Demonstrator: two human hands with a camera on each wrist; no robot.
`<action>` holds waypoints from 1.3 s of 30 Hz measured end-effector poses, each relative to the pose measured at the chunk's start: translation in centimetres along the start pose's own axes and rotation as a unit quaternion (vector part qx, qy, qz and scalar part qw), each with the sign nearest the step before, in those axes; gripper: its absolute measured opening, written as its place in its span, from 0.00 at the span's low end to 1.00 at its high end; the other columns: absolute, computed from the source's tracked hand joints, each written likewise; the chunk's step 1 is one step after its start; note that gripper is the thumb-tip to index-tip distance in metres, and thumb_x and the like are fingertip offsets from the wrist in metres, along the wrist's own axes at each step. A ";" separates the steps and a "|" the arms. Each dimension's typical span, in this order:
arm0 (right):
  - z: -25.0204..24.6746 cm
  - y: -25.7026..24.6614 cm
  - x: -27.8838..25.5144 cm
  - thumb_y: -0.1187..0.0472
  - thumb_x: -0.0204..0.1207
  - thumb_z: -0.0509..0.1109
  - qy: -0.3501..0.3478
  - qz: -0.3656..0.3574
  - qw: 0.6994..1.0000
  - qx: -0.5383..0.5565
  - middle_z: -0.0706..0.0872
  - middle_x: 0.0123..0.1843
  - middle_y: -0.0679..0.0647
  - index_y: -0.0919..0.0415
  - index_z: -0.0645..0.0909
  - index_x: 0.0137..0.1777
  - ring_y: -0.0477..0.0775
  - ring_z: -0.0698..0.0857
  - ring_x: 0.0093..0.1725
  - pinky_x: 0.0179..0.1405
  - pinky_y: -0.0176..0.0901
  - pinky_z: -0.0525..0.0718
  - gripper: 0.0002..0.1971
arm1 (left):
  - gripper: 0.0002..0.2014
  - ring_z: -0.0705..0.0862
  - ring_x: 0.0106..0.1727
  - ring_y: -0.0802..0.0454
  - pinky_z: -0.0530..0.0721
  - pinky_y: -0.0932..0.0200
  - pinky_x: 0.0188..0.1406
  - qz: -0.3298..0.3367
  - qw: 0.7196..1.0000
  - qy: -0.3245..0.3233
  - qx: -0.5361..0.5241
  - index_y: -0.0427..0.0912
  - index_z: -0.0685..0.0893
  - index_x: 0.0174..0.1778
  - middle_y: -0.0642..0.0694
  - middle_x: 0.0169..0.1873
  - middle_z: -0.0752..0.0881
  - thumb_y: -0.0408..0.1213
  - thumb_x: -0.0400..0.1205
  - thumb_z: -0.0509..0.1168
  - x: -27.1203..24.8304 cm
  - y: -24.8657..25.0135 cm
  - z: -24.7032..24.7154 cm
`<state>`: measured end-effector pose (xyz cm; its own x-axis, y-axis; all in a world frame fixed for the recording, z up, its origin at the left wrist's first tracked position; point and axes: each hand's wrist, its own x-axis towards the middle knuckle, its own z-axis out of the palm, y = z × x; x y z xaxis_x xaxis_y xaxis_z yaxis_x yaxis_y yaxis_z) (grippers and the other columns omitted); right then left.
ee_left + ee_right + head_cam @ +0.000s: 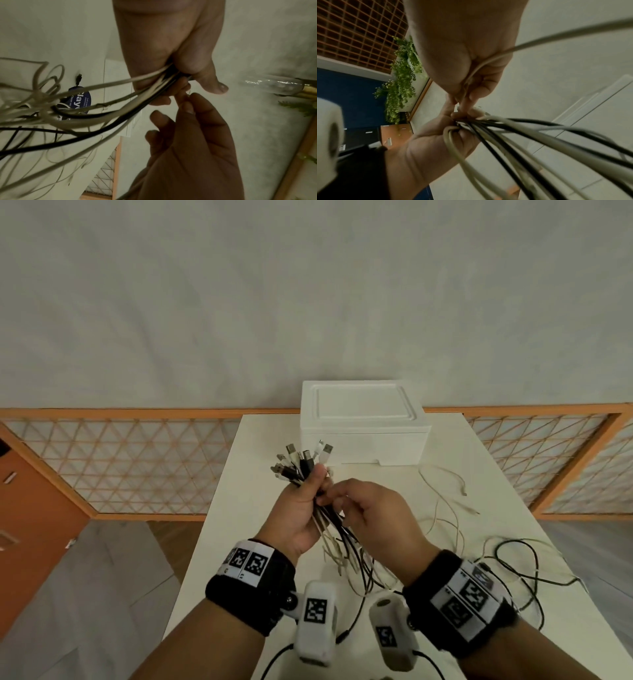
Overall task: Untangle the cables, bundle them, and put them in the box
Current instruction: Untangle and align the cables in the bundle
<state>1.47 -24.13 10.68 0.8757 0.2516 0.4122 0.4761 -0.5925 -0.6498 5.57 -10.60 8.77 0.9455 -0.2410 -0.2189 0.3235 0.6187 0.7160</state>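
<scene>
Cables are gripped as a bunch in the left hand above the counter, plug ends fanned upward; one white cable is pinched by the right hand. Loose lengths trail onto the counter before the closed white box

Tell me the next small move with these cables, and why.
Probably tuck the white cable pinched by the right hand into the bunch gripped by the left hand. The plugs fan out above that fist, the pinched end sits right beside it, and loose cables remain on the table; the box is closed.
</scene>
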 end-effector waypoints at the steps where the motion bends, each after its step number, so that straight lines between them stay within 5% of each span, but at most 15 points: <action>1: 0.1 -0.2 0.0 0.61 0.76 0.60 -0.006 -0.010 1.000 -0.019 0.85 0.43 0.31 0.49 0.87 0.52 0.29 0.81 0.41 0.43 0.23 0.77 0.15 | 0.14 0.79 0.29 0.53 0.84 0.60 0.30 -0.003 1.000 0.002 0.009 0.38 0.82 0.36 0.47 0.28 0.78 0.44 0.64 0.76 -0.1 0.0 -0.2; 4: 0.1 -0.5 0.2 0.57 0.71 0.56 -0.026 -0.055 0.994 -0.087 0.88 0.40 0.43 0.50 0.86 0.51 0.45 0.86 0.36 0.32 0.41 0.84 0.17 | 0.08 0.84 0.36 0.49 0.85 0.57 0.37 -0.032 0.999 0.003 0.019 0.37 0.87 0.37 0.42 0.36 0.84 0.38 0.68 0.73 -0.5 -0.1 -0.5; 7: 0.2 -0.5 0.2 0.59 0.69 0.58 -0.055 -0.090 0.986 -0.132 0.88 0.39 0.47 0.50 0.83 0.50 0.54 0.86 0.33 0.24 0.43 0.83 0.15 | 0.08 0.87 0.35 0.48 0.87 0.58 0.36 -0.072 0.997 -0.002 0.005 0.37 0.88 0.36 0.41 0.34 0.87 0.38 0.68 0.72 -0.9 -0.7 -0.4; 11: 0.2 -0.1 -0.1 0.56 0.73 0.54 -0.087 -0.036 0.990 -0.101 0.87 0.41 0.48 0.48 0.80 0.56 0.54 0.86 0.38 0.32 0.52 0.84 0.17 | 0.12 0.85 0.34 0.46 0.85 0.54 0.36 -0.112 0.993 0.020 0.009 0.37 0.84 0.39 0.40 0.33 0.84 0.43 0.69 0.74 -0.9 -1.4 -0.5; 15: 0.6 0.2 0.0 0.63 0.77 0.59 -0.094 -0.003 0.991 -0.094 0.86 0.44 0.54 0.53 0.79 0.57 0.60 0.85 0.42 0.38 0.58 0.84 0.12 | 0.17 0.87 0.43 0.41 0.86 0.49 0.44 -0.142 0.989 0.023 -0.022 0.36 0.88 0.45 0.37 0.40 0.88 0.49 0.74 0.70 -1.2 -2.4 -0.7; 18: 0.8 0.2 -0.1 0.66 0.78 0.63 -0.106 0.024 0.993 -0.052 0.86 0.53 0.51 0.52 0.77 0.62 0.54 0.85 0.52 0.51 0.52 0.82 0.15 | 0.20 0.88 0.44 0.43 0.88 0.51 0.43 -0.103 0.991 0.052 -0.066 0.31 0.85 0.55 0.37 0.44 0.88 0.45 0.77 0.70 -0.8 -2.4 -0.4; 20: 0.3 0.5 -0.8 0.66 0.75 0.68 -0.086 0.058 0.994 -0.016 0.84 0.53 0.41 0.48 0.76 0.62 0.43 0.82 0.52 0.53 0.40 0.80 0.18 | 0.13 0.89 0.34 0.48 0.90 0.53 0.38 -0.052 0.987 0.111 -0.104 0.36 0.83 0.41 0.40 0.35 0.89 0.44 0.82 0.65 -0.1 -1.1 -0.9; 23: -1.7 2.0 -2.0 0.68 0.71 0.71 -0.082 0.152 0.985 0.015 0.82 0.39 0.41 0.40 0.74 0.52 0.39 0.81 0.35 0.37 0.33 0.79 0.20 | 0.19 0.76 0.19 0.57 0.87 0.58 0.34 0.008 0.968 0.193 -0.163 0.45 0.71 0.28 0.53 0.16 0.74 0.45 0.85 0.61 1.0 1.9 -3.7; 28: -3.8 1.9 -0.7 0.70 0.65 0.70 -0.090 0.168 0.979 -0.070 0.81 0.34 0.45 0.48 0.80 0.43 0.41 0.77 0.32 0.33 0.36 0.76 0.15 | 0.19 0.64 0.15 0.58 0.68 0.63 0.28 0.019 0.970 0.194 -0.145 0.45 0.70 0.29 0.54 0.15 0.64 0.47 0.87 0.59 1.8 1.7 -6.1; 34: -3.4 0.2 -1.2 0.66 0.68 0.69 -0.159 0.171 0.965 -0.117 0.80 0.37 0.42 0.50 0.82 0.48 0.37 0.76 0.35 0.30 0.25 0.70 0.11 | 0.19 0.63 0.15 0.58 0.69 0.66 0.20 0.048 0.973 0.198 -0.112 0.45 0.70 0.30 0.54 0.16 0.63 0.47 0.87 0.59 2.7 3.3 -6.4; 37: -4.0 0.1 -1.8 0.60 0.70 0.70 -0.190 0.205 0.954 -0.108 0.81 0.32 0.44 0.50 0.82 0.40 0.39 0.78 0.32 0.29 0.29 0.71 0.03 | 0.19 0.63 0.15 0.58 0.70 0.64 0.22 0.055 0.971 0.220 -0.076 0.45 0.70 0.29 0.54 0.16 0.64 0.47 0.87 0.60 3.1 4.4 -6.2; 39: -5.6 0.9 -2.3 0.53 0.73 0.68 -0.229 0.205 0.937 -0.165 0.78 0.29 0.50 0.58 0.77 0.31 0.45 0.77 0.31 0.31 0.39 0.74 0.12 | 0.17 0.65 0.15 0.58 0.71 0.66 0.22 0.081 0.955 0.277 -0.074 0.47 0.70 0.31 0.54 0.16 0.67 0.45 0.87 0.59 2.9 6.0 -8.0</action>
<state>-0.60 -29.49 12.71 0.9586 0.2078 -0.1946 0.1073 -0.8969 -0.4291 10.57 -1.57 7.13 0.8448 0.2738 -0.4598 0.1340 0.7237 0.6770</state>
